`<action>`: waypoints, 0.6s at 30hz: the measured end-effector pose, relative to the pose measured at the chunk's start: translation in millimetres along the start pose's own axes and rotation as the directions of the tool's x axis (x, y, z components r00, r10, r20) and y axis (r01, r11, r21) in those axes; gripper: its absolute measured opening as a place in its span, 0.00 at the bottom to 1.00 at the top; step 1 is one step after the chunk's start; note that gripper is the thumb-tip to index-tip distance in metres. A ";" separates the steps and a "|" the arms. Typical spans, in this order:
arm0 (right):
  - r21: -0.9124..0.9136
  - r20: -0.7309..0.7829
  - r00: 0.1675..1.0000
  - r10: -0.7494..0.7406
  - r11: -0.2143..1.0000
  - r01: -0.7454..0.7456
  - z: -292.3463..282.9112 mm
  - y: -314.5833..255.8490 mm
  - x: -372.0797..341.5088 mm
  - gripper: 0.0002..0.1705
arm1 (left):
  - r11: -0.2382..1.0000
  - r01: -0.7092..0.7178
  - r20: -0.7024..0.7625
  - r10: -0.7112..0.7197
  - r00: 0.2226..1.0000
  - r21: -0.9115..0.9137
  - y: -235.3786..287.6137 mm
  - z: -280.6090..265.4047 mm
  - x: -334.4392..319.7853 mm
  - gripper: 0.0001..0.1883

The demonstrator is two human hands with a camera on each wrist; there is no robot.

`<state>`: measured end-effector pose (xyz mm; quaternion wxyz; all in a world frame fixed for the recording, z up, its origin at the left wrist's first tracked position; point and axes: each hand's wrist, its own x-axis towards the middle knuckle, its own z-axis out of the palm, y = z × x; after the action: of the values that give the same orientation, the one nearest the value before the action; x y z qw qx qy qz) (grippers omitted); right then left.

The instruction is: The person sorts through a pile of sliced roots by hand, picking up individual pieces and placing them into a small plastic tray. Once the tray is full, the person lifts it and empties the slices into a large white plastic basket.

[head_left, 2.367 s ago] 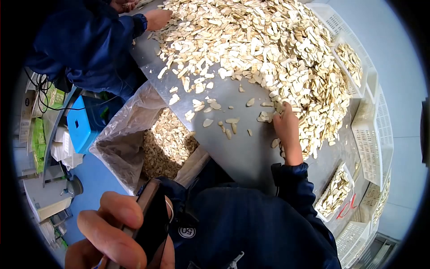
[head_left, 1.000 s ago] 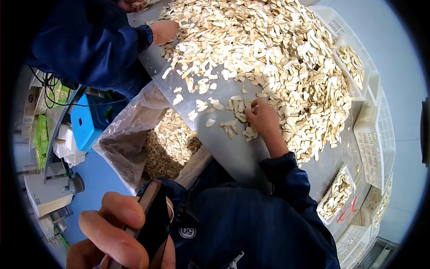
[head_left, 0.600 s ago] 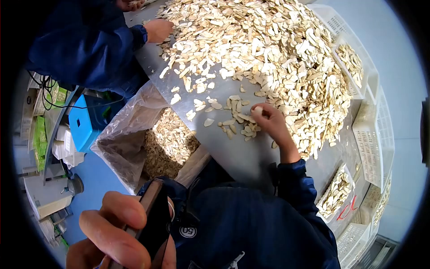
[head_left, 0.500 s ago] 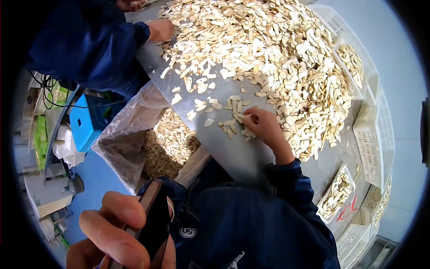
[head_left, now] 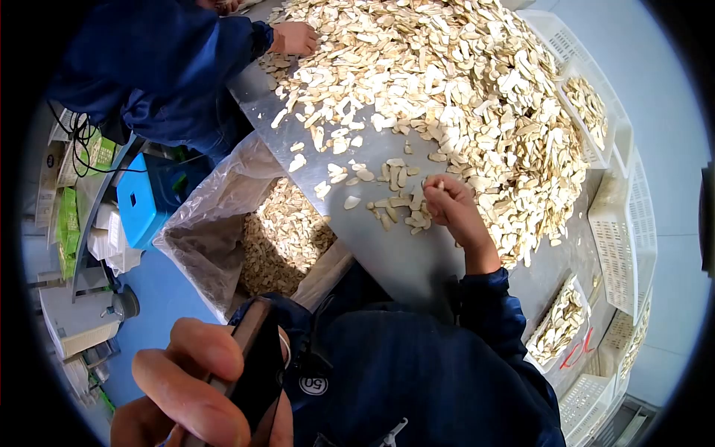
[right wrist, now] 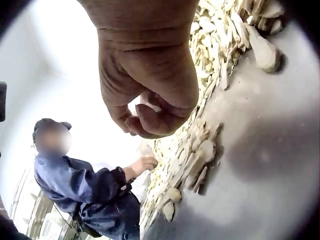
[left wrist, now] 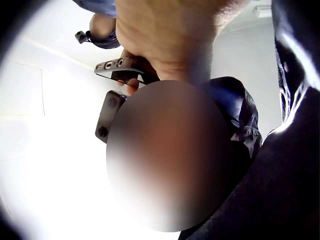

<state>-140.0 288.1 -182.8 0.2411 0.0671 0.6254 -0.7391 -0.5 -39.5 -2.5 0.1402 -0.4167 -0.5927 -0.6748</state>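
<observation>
Phone (head_left: 257,361) at left, heap of pale slices (head_left: 447,89) at right.
The left hand (head_left: 190,384) grips the phone; farther right, the right hand (head_left: 460,214), fingers curled, pinches 1 small slice (head_left: 440,185) above the metal table (head_left: 406,261), just beside the heap.

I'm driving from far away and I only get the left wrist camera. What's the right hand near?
Observer: The right hand is beside a huge heap of pale slices.

Operator: Whoa! Is there a bag anywhere?

Observer: Yes, an open clear plastic bag sits next to the grey table, with slices inside it.

Operator: Cool! Is anything red?

Observer: Yes, a thin red thing lies by a small white basket. It might be scissors, but I can't tell for sure.
</observation>
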 end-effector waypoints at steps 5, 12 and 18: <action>0.050 0.004 0.999 -0.044 0.998 0.043 9.2 2.4 3.8 0.08 | 0.906 -0.340 -0.138 0.381 0.914 0.251 -18.7 18.9 0.0 0.36; -0.832 -0.208 0.926 -0.314 0.554 0.000 -1.3 16.3 13.8 0.15 | 0.842 -0.437 -0.229 0.515 0.826 0.317 -29.2 35.4 12.2 0.33; -0.912 -0.107 0.888 -0.448 0.400 0.092 12.3 34.0 22.9 0.14 | 0.822 -0.496 -0.264 0.562 0.784 0.279 -37.2 39.0 18.3 0.33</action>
<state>-142.6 266.6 -219.8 0.0042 -0.0483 0.9504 -0.3071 -21.7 11.4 -16.6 0.4631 -0.4299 -0.4816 -0.6072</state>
